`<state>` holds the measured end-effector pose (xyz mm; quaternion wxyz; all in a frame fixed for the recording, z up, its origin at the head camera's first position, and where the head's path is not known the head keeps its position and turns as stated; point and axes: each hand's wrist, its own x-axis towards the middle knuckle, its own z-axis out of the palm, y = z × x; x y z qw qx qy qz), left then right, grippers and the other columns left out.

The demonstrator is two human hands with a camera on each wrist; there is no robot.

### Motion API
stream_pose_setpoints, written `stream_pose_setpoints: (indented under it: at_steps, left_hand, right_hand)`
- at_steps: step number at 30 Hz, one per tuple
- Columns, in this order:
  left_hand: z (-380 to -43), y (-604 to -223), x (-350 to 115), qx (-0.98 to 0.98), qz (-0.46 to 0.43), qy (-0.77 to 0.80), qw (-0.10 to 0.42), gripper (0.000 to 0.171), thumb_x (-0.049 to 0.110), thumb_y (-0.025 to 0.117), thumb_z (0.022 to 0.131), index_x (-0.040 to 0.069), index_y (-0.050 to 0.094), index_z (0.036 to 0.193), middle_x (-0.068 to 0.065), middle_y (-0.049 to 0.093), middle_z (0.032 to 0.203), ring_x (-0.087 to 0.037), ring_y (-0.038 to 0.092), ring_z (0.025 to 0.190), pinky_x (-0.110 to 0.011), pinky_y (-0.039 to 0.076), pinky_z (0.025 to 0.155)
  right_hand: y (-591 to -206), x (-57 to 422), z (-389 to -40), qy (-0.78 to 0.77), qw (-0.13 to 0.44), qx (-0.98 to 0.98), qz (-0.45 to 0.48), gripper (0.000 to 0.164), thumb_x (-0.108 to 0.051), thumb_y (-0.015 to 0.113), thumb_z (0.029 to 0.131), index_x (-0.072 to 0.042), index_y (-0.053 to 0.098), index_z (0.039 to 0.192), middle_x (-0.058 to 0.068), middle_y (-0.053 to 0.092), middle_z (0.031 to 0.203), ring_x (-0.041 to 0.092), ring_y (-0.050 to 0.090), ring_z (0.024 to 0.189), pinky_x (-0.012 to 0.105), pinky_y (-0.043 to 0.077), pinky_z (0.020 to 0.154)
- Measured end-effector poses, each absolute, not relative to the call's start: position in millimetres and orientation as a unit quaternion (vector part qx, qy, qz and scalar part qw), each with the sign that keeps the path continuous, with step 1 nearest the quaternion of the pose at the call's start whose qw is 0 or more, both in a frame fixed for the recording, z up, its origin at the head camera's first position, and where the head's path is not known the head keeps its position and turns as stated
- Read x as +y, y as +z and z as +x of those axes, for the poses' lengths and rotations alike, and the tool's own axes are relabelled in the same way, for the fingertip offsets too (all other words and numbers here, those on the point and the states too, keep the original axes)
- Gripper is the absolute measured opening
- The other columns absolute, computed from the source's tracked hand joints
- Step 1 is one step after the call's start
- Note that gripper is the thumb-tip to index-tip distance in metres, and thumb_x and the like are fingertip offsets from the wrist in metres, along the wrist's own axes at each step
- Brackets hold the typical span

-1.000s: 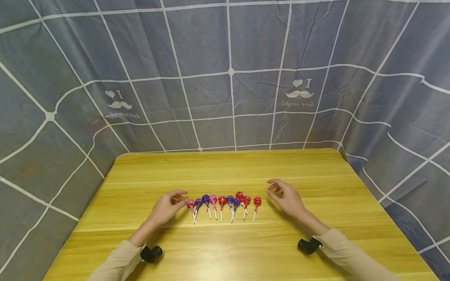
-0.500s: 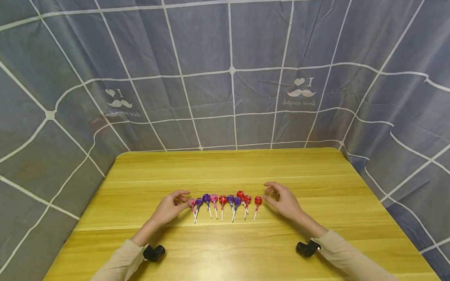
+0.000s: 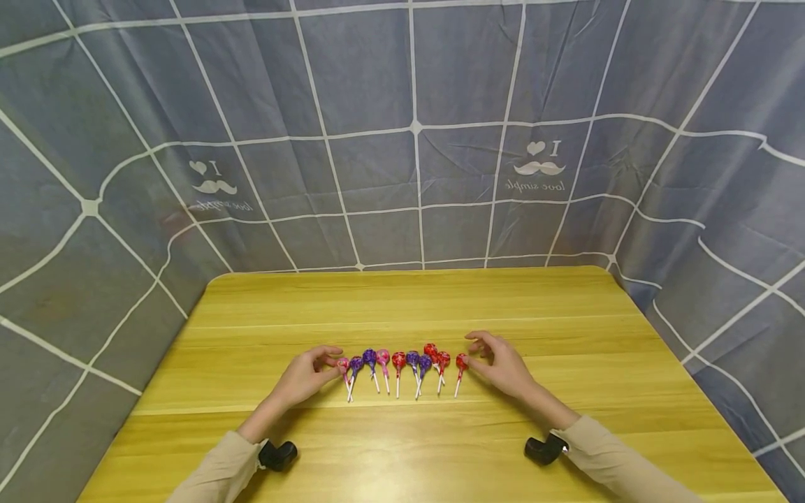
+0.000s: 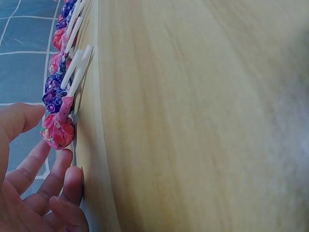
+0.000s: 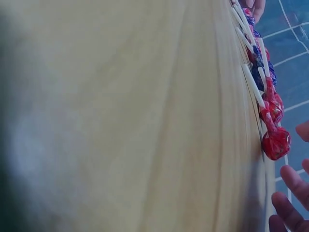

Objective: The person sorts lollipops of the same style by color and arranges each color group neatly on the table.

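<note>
A row of wrapped lollipops with white sticks lies across the table. At its left end, a pink lollipop (image 3: 342, 365) sits beside my left hand (image 3: 303, 376); in the left wrist view the loosely bent fingers (image 4: 62, 162) come right up to its head, with the thumb on the other side. My right hand (image 3: 503, 365) is at the other end, its thumb close to the outermost red lollipop (image 3: 462, 362). The right wrist view shows spread fingers (image 5: 294, 181) beside that red head (image 5: 276, 143). Between the ends lie purple lollipops (image 3: 370, 357), another pink one (image 3: 383, 358) and red ones (image 3: 399, 360).
The yellow wood-grain table (image 3: 402, 300) reaches back to a grey-blue curtain (image 3: 377, 175) with white grid lines, which also hangs along both sides. Black wrist cameras are strapped at the left cuff (image 3: 277, 455) and right cuff (image 3: 544, 449).
My right hand has moved left, up to the outermost red lollipop. My left hand has shifted slightly right toward the pink one. The lollipops lie as before.
</note>
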<state>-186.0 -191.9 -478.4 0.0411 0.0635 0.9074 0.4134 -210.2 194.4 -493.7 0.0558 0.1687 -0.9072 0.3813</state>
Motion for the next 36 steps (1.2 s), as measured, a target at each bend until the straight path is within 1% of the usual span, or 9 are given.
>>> stream_pose_setpoints:
  at_steps: [6,12,17,20,24,28,32,36]
  left_hand:
    - [-186.1,-478.2,-189.7,0.909,0.066,0.411,0.029,0.034,0.02,0.072,0.085,0.008,0.067,0.116,-0.004,0.071,0.096,-0.012,0.051,0.07,-0.022,0.038,0.059]
    - [-188.5,-472.8,-185.7,0.918,0.077,0.388,0.017,0.032,0.021,0.07,0.086,0.01,0.068,0.116,-0.001,0.071,0.096,-0.012,0.052,0.073,-0.023,0.038,0.061]
    - [-188.9,-472.9,-186.9,0.916,0.078,0.392,0.024,0.032,0.019,0.07,0.087,0.009,0.067,0.117,-0.002,0.071,0.096,-0.011,0.056,0.074,-0.022,0.04,0.06]
    - [-188.4,-474.6,-189.7,0.91,0.082,0.406,0.031,0.033,0.018,0.071,0.086,0.007,0.067,0.117,-0.005,0.071,0.097,-0.011,0.055,0.072,-0.021,0.039,0.057]
    - [-187.8,-476.3,-191.5,0.906,0.09,0.411,0.036,0.031,0.016,0.071,0.085,0.005,0.068,0.115,-0.006,0.072,0.096,-0.011,0.049,0.066,-0.021,0.035,0.055]
    - [-187.1,-476.9,-190.7,0.91,0.088,0.403,0.039,0.03,0.015,0.07,0.086,0.005,0.069,0.114,-0.006,0.072,0.095,-0.01,0.048,0.064,-0.021,0.034,0.055]
    - [-187.0,-477.5,-191.6,0.911,0.089,0.401,0.037,0.03,0.015,0.07,0.086,0.003,0.069,0.113,-0.006,0.072,0.095,-0.009,0.056,0.072,-0.021,0.04,0.061]
    - [-188.1,-476.6,-192.7,0.91,0.091,0.403,0.038,0.031,0.016,0.07,0.086,0.001,0.069,0.113,-0.006,0.073,0.095,-0.012,0.062,0.081,-0.023,0.045,0.067]
  right_hand:
    - [-492.7,193.5,-210.0,0.386,0.046,-0.907,0.161,0.04,-0.019,0.074,0.083,-0.011,0.062,0.12,0.001,0.07,0.097,0.017,0.063,0.089,0.035,0.05,0.081]
    - [-489.6,189.1,-212.5,0.389,0.048,-0.903,0.174,0.04,-0.025,0.075,0.083,-0.011,0.064,0.119,0.001,0.07,0.097,0.018,0.061,0.092,0.038,0.049,0.083]
    - [-489.8,181.6,-216.6,0.384,0.063,-0.9,0.198,0.04,-0.023,0.076,0.082,-0.013,0.064,0.119,-0.001,0.068,0.099,0.019,0.057,0.097,0.04,0.046,0.085]
    - [-489.2,176.6,-218.9,0.386,0.062,-0.897,0.206,0.04,-0.022,0.075,0.083,-0.013,0.063,0.12,0.0,0.067,0.101,0.019,0.055,0.097,0.04,0.045,0.085]
    - [-484.7,168.3,-222.6,0.401,0.042,-0.889,0.217,0.043,-0.023,0.075,0.083,-0.01,0.062,0.122,0.003,0.067,0.103,0.021,0.055,0.1,0.042,0.047,0.087]
    - [-481.7,157.6,-228.5,0.414,0.017,-0.881,0.228,0.043,-0.024,0.073,0.085,-0.008,0.061,0.123,0.004,0.068,0.105,0.023,0.057,0.102,0.043,0.047,0.088]
    - [-481.0,146.6,-233.7,0.425,-0.006,-0.873,0.241,0.043,-0.022,0.072,0.085,-0.005,0.061,0.123,0.005,0.069,0.104,0.024,0.059,0.101,0.045,0.046,0.089]
    - [-479.9,135.8,-237.6,0.429,-0.026,-0.868,0.249,0.046,-0.021,0.073,0.085,-0.005,0.059,0.125,0.005,0.069,0.105,0.024,0.061,0.102,0.047,0.045,0.094]
